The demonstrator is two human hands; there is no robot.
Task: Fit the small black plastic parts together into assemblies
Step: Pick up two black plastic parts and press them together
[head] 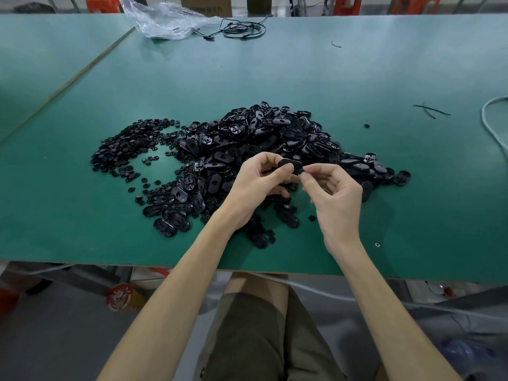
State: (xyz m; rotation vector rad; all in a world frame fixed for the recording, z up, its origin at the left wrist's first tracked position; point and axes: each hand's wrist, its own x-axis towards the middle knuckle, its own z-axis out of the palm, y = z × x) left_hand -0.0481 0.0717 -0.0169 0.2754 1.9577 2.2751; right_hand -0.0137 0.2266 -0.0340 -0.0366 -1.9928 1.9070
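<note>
I see left hand [255, 185] gripping an oval part [289, 164], right hand [335, 196] pinching a small disc [303, 173] just beside it, above the pile [247, 133] on worktop [275, 72].

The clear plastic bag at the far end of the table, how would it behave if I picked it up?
The clear plastic bag lies crumpled and creased, so it would probably be floppy and sag. It looks thin and see-through, so it is likely very light. On the smooth green table, a push would probably slide it rather than tip it.
</note>
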